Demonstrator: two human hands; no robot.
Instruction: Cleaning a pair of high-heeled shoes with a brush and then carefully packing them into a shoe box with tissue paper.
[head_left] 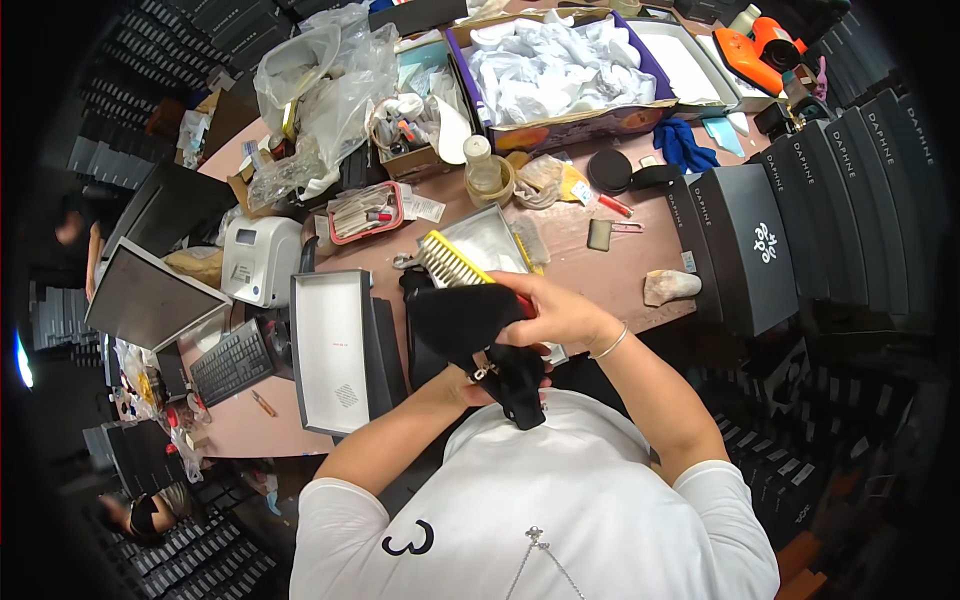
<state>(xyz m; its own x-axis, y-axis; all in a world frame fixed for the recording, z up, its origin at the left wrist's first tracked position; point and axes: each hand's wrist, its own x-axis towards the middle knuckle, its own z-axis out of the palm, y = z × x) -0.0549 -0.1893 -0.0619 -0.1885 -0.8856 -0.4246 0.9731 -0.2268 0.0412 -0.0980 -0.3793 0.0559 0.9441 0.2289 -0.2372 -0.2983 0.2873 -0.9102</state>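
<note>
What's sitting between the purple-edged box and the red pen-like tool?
A round black disc lies between the purple-edged box and the red pen-like tool; the head view shows it.

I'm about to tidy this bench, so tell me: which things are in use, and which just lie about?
Apparently in use:
Yellow brush with pale bristles, in the right hand
Black buckled shoe, in the left hand

Apparently just lying about:
Crumpled blue cloth
Black rectangular keyboard
White boxy machine

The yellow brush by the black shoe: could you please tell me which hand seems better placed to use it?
Probably the right hand: it appears to grip the brush, while the left hand seems to support the black shoe.
</note>
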